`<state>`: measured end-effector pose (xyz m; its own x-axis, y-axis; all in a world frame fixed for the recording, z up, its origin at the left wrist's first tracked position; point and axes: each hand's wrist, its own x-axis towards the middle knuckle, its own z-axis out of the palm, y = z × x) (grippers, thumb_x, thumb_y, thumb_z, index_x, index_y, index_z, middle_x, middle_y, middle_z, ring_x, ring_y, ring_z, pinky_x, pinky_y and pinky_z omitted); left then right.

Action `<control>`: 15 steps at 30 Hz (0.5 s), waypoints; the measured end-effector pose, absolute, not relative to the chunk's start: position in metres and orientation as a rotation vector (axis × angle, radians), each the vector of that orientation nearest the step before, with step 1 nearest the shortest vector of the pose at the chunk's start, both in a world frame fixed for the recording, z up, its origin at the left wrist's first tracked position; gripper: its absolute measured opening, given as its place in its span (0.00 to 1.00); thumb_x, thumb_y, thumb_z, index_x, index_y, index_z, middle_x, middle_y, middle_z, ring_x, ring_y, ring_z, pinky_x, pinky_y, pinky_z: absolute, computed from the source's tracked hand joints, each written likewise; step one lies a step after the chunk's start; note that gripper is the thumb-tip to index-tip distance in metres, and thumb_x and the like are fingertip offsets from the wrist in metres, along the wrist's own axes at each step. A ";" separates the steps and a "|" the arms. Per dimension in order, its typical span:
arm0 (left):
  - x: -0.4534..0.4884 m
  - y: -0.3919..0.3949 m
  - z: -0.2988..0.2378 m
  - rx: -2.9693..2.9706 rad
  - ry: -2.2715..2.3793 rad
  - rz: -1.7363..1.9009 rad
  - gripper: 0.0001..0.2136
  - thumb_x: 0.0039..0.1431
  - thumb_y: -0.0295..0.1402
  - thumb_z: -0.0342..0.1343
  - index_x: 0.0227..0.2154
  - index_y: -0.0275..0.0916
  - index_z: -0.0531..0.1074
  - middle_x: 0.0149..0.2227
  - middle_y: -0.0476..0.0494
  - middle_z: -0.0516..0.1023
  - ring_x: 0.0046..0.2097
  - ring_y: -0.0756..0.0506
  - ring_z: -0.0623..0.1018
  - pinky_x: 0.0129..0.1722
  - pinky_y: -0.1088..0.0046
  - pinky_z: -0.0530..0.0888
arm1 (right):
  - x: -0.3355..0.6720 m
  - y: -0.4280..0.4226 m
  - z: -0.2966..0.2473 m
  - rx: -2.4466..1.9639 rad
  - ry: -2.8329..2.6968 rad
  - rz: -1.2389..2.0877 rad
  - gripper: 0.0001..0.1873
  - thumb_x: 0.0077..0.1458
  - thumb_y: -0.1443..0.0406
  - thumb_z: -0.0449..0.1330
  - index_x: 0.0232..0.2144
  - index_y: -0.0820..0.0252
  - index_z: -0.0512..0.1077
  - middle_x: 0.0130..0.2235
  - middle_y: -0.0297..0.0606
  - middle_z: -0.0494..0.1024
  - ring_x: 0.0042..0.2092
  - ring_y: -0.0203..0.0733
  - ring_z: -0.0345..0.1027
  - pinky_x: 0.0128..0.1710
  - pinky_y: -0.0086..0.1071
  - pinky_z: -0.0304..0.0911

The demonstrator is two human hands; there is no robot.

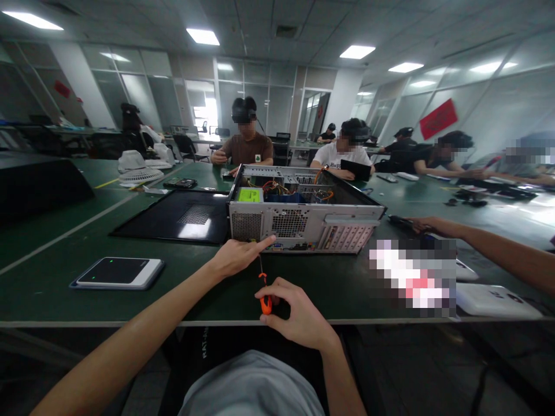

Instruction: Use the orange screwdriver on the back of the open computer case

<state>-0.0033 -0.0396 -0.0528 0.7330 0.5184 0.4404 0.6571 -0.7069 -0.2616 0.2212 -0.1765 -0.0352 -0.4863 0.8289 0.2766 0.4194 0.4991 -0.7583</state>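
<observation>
A desktop computer case (288, 222) lies on its side with its rear panel facing me and its top side open, showing cables and a bright green-labelled part (250, 195). My left hand (236, 256) rests at the lower left of that panel, index finger stretched along it; its other fingers are partly hidden. In my right hand (292, 306) is an orange and black screwdriver (266, 304), gripped by the handle. Its thin shaft points away from me, up toward the underside of my left hand. Where the tip meets the case is hidden.
A black side panel (173, 216) lies left of the case. Nearer me is a white and black flat device (119, 271). White fans (141, 169) stand farther back. At right, another person's hand (422, 224) reaches in beside a white device (498, 300). Several people sit beyond.
</observation>
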 end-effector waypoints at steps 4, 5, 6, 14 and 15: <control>0.001 -0.045 -0.045 -2.528 -1.034 -0.440 0.34 0.70 0.30 0.54 0.73 0.46 0.46 0.47 0.44 0.83 0.39 0.45 0.85 0.32 0.74 0.76 | 0.220 -0.176 -0.034 -1.033 -2.135 0.797 0.20 0.51 0.71 0.71 0.46 0.52 0.79 0.40 0.34 0.74 0.40 0.40 0.69 0.43 0.32 0.65; 0.002 -0.046 -0.044 -2.522 -1.062 -0.430 0.34 0.69 0.31 0.55 0.73 0.46 0.46 0.48 0.44 0.83 0.39 0.44 0.85 0.32 0.74 0.76 | 0.220 -0.176 -0.034 -1.037 -2.140 0.794 0.20 0.51 0.72 0.71 0.46 0.52 0.79 0.40 0.34 0.74 0.40 0.40 0.69 0.43 0.32 0.64; 0.003 -0.047 -0.043 -2.517 -1.081 -0.420 0.35 0.69 0.31 0.55 0.73 0.46 0.46 0.48 0.44 0.82 0.39 0.44 0.84 0.32 0.74 0.76 | 0.220 -0.176 -0.034 -1.040 -2.145 0.791 0.20 0.50 0.72 0.71 0.46 0.52 0.79 0.40 0.34 0.74 0.40 0.40 0.69 0.43 0.32 0.64; 0.003 -0.048 -0.041 -2.517 -1.063 -0.440 0.35 0.69 0.30 0.55 0.73 0.47 0.46 0.48 0.44 0.81 0.39 0.45 0.84 0.32 0.75 0.75 | 0.220 -0.176 -0.034 -1.042 -2.172 0.773 0.20 0.51 0.73 0.69 0.46 0.52 0.79 0.41 0.34 0.74 0.42 0.41 0.70 0.45 0.33 0.65; 0.003 -0.048 -0.041 -2.516 -1.069 -0.444 0.35 0.69 0.30 0.55 0.73 0.47 0.46 0.47 0.45 0.81 0.39 0.45 0.84 0.32 0.75 0.75 | 0.220 -0.176 -0.034 -1.039 -2.171 0.770 0.20 0.51 0.73 0.69 0.46 0.52 0.79 0.41 0.34 0.74 0.43 0.42 0.70 0.45 0.34 0.65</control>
